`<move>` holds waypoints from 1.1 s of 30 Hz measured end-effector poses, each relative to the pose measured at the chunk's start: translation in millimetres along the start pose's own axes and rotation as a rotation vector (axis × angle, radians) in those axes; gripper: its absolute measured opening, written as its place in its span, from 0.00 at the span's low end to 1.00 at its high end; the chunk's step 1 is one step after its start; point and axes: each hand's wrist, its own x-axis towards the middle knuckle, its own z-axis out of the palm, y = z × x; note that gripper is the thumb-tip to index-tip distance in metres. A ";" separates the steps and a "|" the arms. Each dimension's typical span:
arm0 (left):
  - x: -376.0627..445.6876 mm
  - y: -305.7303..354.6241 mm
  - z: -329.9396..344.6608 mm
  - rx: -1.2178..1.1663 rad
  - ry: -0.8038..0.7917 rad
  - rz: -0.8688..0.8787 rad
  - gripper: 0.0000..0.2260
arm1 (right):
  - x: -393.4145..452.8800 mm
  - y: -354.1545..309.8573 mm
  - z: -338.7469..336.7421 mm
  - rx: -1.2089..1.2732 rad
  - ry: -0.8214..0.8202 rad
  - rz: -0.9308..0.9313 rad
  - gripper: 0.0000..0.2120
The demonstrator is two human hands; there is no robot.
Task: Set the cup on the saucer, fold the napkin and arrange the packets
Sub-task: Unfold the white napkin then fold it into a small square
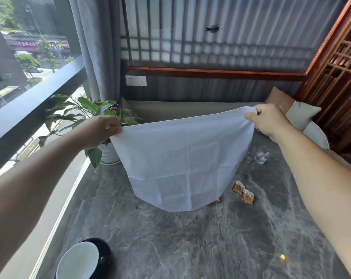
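My left hand [102, 130] and right hand [268, 120] each pinch a top corner of the napkin [180, 164], holding it spread above the table [190, 238]. Packets [243, 193] lie beneath its right edge; the cup [78, 260] sits on the saucer [104, 248] at the near left corner.

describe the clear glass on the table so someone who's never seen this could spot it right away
Start at the grey marble-look table and go to its far right side, just below the right hand holding up the white cloth napkin. There stands a small clear drinking glass, see-through, unlike the nearby gold foil packets.
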 end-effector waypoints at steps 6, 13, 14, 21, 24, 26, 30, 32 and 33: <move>34.5 1.3 -2.3 0.161 -0.166 -0.040 0.10 | 10.6 24.4 23.6 0.068 0.084 0.132 0.11; 55.6 25.2 -24.2 -0.149 0.324 -0.173 0.12 | 18.7 14.3 -0.3 0.410 0.230 0.094 0.07; 48.6 30.2 -27.8 -0.235 0.360 -0.153 0.11 | 13.0 12.9 -8.6 0.470 0.245 0.073 0.06; -64.2 37.7 18.3 -0.330 0.120 -0.108 0.02 | -87.6 87.4 -13.6 0.417 -0.035 0.096 0.07; -112.3 23.3 70.7 -0.270 -0.094 -0.190 0.03 | -140.4 129.8 17.0 0.288 -0.209 0.183 0.05; -141.3 18.4 102.2 -0.216 -0.236 -0.236 0.06 | -172.8 153.2 38.3 0.197 -0.290 0.238 0.06; -185.6 17.4 146.0 -0.067 -0.442 -0.209 0.08 | -226.7 187.5 69.6 0.005 -0.452 0.329 0.09; -205.0 22.1 155.8 -0.019 -0.508 -0.182 0.07 | -246.8 195.4 75.8 -0.037 -0.518 0.360 0.09; -214.7 25.4 158.6 -0.005 -0.535 -0.159 0.06 | -255.9 197.7 76.1 -0.048 -0.547 0.372 0.09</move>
